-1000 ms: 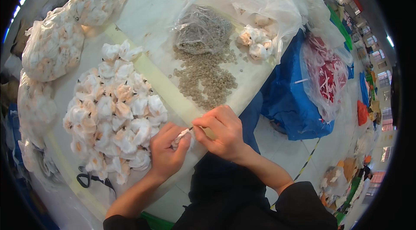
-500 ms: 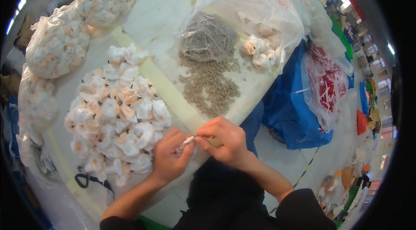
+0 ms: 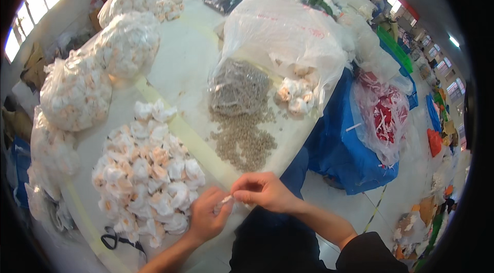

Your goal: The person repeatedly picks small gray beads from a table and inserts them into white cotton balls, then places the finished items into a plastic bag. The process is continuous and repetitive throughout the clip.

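My left hand (image 3: pixel 208 214) is closed around a small white piece (image 3: pixel 225 200), mostly hidden in the fingers; it may be one of the artificial flowers. My right hand (image 3: pixel 265 190) meets it at the tip, thumb and forefinger pinched together; what lies between them is too small to make out. Both hands are over the table's near edge. Left of them lies a big heap of white and peach artificial flower heads (image 3: pixel 149 175) with dark tips. Beyond the hands, small grey-brown bead-like pieces (image 3: pixel 244 142) spill from a clear bag (image 3: pixel 239 87).
Clear bags full of flower heads (image 3: pixel 77 93) line the table's left side. A large translucent bag (image 3: pixel 283 31) lies open at the back, flower heads (image 3: pixel 297 95) at its mouth. Black-handled scissors (image 3: pixel 116 239) lie near left. A blue sack (image 3: pixel 345 144) stands at right.
The view has tilted up, so the table's far end shows more and the hands appear lower. The hands stay together at the white piece, the left one slightly blurred.
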A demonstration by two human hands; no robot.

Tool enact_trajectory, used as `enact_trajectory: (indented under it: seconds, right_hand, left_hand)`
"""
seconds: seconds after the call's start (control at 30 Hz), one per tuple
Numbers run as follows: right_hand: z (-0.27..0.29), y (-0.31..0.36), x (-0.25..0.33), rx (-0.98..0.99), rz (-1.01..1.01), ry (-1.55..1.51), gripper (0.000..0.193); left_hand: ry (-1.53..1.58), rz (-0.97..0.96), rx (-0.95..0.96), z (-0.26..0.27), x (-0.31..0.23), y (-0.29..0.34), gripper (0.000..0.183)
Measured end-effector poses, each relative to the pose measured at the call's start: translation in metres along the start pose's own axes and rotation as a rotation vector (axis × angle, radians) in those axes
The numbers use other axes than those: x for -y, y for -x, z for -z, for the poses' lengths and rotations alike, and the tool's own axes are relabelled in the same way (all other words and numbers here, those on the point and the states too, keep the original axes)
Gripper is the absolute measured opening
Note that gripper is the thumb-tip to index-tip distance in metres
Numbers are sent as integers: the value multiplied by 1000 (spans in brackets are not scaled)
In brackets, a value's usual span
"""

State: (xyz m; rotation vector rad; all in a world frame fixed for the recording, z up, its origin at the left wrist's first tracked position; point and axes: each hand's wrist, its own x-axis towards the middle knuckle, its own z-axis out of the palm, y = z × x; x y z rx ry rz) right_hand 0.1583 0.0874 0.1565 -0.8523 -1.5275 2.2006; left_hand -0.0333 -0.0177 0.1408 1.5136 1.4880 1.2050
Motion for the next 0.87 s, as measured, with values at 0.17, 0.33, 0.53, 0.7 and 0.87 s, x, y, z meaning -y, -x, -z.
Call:
enact_trajectory:
  seconds: [0.17,0.33,0.53,0.7,0.87]
  right_hand:
    - [-7,4,2,-75,108,167,15]
    - [2,3,4,1,54,313,13]
    - [3,0,9,60,94,426,13]
    - [4,-2,9,68,175,551,15]
    - [2,-5,7,74,271,580,13]
  left_hand:
    - [1,15,10,0,-1,1,8]
    - [17,2,5,-5,0,-1,8]
    - [-55,-38,41,-3,6,1,14]
    - [-65,-35,33,-7,8,2,19]
    - [-146,-16,56,-8,9,3,21]
